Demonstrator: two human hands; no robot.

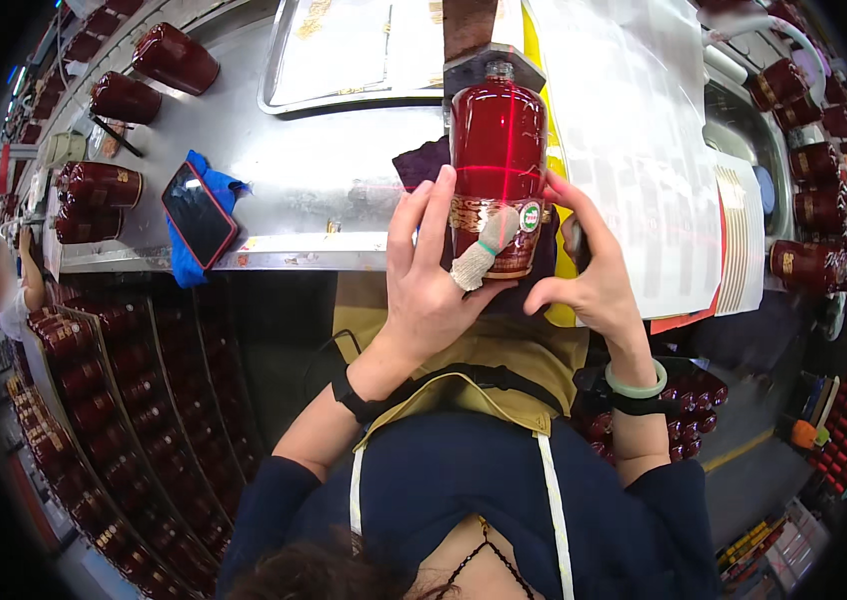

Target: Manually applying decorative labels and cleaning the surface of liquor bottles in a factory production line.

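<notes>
A dark red glass bottle [500, 135] with gold print and a round green-and-white sticker [531, 216] lies in front of me, its clear neck pointing away against a dark metal block [474, 72]. Thin red light lines cross its surface. My left hand [434, 285] grips its left side and near end; one finger, wrapped in a beige cloth sleeve [479, 255], presses on the printed band beside the sticker. On the other side, my right hand [594, 265] curves around the bottle, a fingertip against its right side and the thumb near the base. Its remaining fingers are partly hidden.
A phone [200, 215] rests on a blue cloth [184, 262] on the metal bench. White sheets [634, 130] cover the right side, beyond a yellow strip [569, 265]. A tray [334, 98] lies at the back. More red bottles [176, 58] stand left and right; racks hold others.
</notes>
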